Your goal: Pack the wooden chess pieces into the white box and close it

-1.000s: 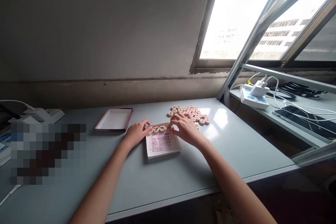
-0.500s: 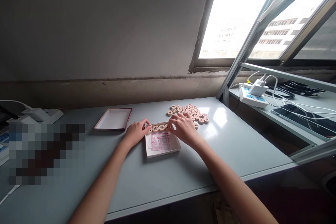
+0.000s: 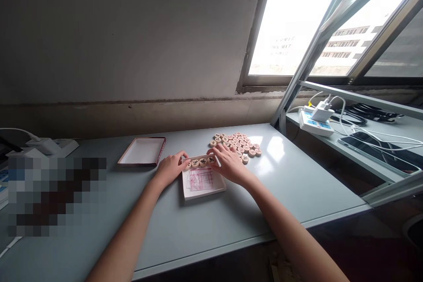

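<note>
A shallow white box (image 3: 205, 194) lies on the table, with a red-lined folded sheet (image 3: 201, 179) inside. Along its back wall stands a row of round wooden Chinese chess pieces (image 3: 195, 163) with black characters. My left hand (image 3: 170, 168) grips the box's back left corner, its thumb by the leftmost piece, which it partly covers. At the row's right end, my right hand (image 3: 231, 164) has thumb and index finger around a Chinese chess piece (image 3: 210, 160). Its other fingers reach over the box's back right corner. Behind that hand lies a cluster of loose pieces (image 3: 246, 142), black and red, partly covered.
An open box lid (image 3: 142, 151) lies to the left, inside facing up. Power strips with plugs (image 3: 44, 144) are at the far left. On the right, a metal-framed shelf holds a power strip (image 3: 315, 123), cables and a dark tablet-like device (image 3: 380, 152).
My right hand's fingers have shifted slightly left and spread, so the rightmost piece's character now shows. My left hand stays at the box corner. The view has shifted a little.
</note>
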